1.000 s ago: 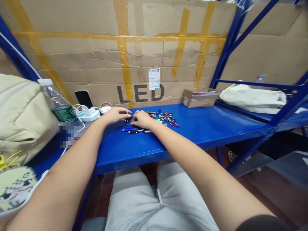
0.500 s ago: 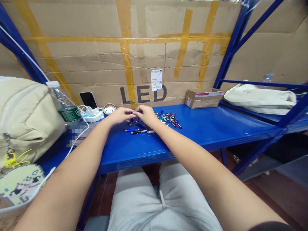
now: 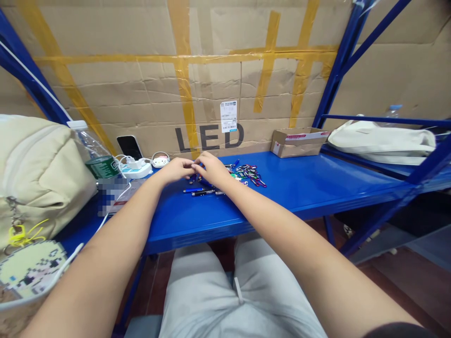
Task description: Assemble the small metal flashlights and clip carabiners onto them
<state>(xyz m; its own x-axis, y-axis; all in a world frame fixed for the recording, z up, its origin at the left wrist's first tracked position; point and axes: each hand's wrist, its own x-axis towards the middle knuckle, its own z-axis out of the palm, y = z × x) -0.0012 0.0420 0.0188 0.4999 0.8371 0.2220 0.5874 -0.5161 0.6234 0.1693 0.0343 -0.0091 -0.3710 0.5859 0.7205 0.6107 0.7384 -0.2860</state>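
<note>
Where the black lettering "LED" is printed on the taped cardboard panel, a white shipping label is stuck, its lower edge lapping over the D; barcode stripes can be made out on it, but the small print cannot be read. Below the lettering, over the blue table, the left hand and the right hand are held together at the fingertips; whether anything is pinched between them cannot be told. Farther below the lettering, a blue pen and a black pen are laid side by side, no brand being legible on either. To the lower right of the lettering, small coloured metallic clips are heaped beside the right hand. Right of the lettering, an open carton is placed, marked with a pale strip of unreadable red print. Left of the lettering, a bottle is seen, its green wrapper only partly shown.
</note>
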